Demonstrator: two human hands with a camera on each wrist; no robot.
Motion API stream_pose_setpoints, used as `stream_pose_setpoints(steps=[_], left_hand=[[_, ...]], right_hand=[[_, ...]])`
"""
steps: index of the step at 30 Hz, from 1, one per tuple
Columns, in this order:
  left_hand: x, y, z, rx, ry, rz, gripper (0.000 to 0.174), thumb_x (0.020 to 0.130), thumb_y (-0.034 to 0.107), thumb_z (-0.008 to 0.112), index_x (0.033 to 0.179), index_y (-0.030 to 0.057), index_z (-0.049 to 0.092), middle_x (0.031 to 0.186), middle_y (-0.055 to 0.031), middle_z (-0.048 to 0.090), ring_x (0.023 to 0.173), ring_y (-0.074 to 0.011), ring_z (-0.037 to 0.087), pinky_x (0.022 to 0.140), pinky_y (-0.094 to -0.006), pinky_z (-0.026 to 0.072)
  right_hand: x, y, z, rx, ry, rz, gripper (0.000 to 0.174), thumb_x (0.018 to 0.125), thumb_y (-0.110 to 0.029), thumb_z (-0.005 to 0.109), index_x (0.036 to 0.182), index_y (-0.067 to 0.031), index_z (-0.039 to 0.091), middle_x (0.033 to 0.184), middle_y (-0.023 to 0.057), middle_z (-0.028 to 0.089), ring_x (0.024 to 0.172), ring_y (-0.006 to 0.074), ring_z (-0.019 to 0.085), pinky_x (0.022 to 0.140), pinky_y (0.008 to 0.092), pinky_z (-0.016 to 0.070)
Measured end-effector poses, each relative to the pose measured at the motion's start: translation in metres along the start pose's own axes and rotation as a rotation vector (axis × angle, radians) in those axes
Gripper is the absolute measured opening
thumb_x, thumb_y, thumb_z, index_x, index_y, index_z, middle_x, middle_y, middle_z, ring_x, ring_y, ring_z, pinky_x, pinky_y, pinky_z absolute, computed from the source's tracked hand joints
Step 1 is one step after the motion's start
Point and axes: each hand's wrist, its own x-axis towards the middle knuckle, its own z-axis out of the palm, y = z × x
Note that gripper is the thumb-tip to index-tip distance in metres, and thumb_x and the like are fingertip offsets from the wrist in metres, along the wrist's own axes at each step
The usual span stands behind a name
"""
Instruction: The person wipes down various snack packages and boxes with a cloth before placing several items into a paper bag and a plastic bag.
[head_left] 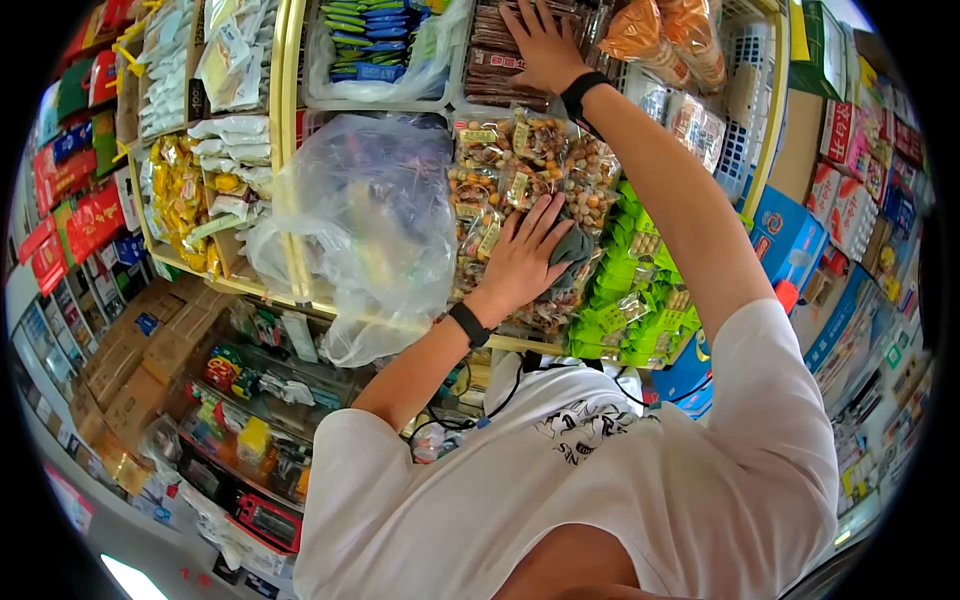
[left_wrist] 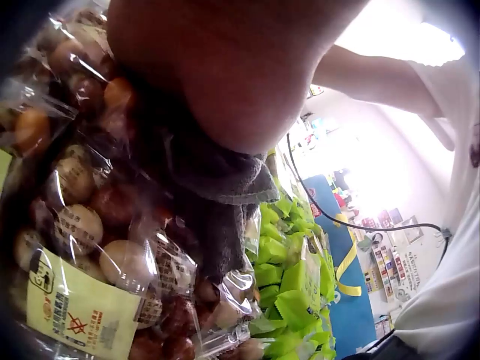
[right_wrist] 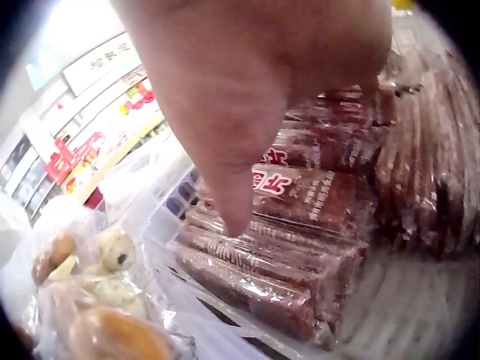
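My left hand (head_left: 520,260) lies with straight, spread fingers on clear bags of round brown and cream pieces (head_left: 480,185). A dark grey cloth (head_left: 572,250) is bunched beneath its thumb side; in the left wrist view the cloth (left_wrist: 225,202) hangs from under the palm over the bags (left_wrist: 82,225). My right hand (head_left: 548,52) reaches to the far bin, fingers spread over brown wrapped snack packets (head_left: 492,65). In the right wrist view the thumb of the right hand (right_wrist: 232,97) touches these stacked packets (right_wrist: 300,199); its other fingertips are hidden.
Bright green packets (head_left: 630,300) sit right of the left hand. A clear plastic bag (head_left: 365,210) covers the bin to its left. Blue and green packets (head_left: 375,40) fill a bin behind that, and orange bags (head_left: 665,40) stand at the far right. A yellow frame (head_left: 290,150) divides the shelves.
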Motion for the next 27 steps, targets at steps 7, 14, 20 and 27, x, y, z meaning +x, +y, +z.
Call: stream_pose_setpoints(steps=[7,14,20,27], left_hand=[[-0.001,0.001,-0.002,-0.078,-0.02,-0.038,0.066,0.084,0.035,0.072,0.139,0.0089,0.049,0.161,-0.013,0.027,0.148,-0.0298,0.026,0.113,-0.0502,0.0281],[-0.002,-0.001,0.004,-0.082,0.036,-0.035,0.066,0.084,0.036,0.072,0.14,0.0095,0.049,0.161,-0.0128,0.027,0.148,-0.0293,0.025,0.113,-0.0509,0.0282],[-0.003,-0.001,0.008,-0.02,0.063,-0.014,0.062,0.087,0.04,0.068,0.138,0.0087,0.052,0.161,-0.0122,0.027,0.149,-0.028,0.025,0.112,-0.0505,0.0292],[-0.008,-0.004,0.01,-0.03,0.114,-0.015,0.061,0.091,0.043,0.063,0.141,0.0104,0.048,0.161,-0.0101,0.028,0.149,-0.0252,0.023,0.113,-0.0488,0.0279]], right_hand=[[0.01,0.012,0.0,-0.138,-0.097,-0.079,0.117,0.074,-0.043,0.084,0.158,-0.0089,0.011,0.151,0.024,0.032,0.137,0.0441,0.034,0.11,0.0622,0.028],[0.026,-0.004,0.006,-0.246,-0.078,0.018,0.123,0.07,-0.051,0.084,0.158,-0.0089,0.011,0.142,0.0261,0.042,0.129,0.0436,0.042,0.106,0.0592,0.0341],[0.028,0.002,-0.002,-0.212,-0.067,-0.041,0.119,0.07,-0.049,0.083,0.158,-0.0111,0.013,0.144,0.0266,0.039,0.133,0.0454,0.039,0.104,0.0594,0.0397],[0.038,0.008,-0.007,-0.145,-0.103,-0.071,0.113,0.071,-0.038,0.084,0.157,-0.0163,0.016,0.143,0.0291,0.041,0.132,0.0471,0.042,0.102,0.0542,0.0454]])
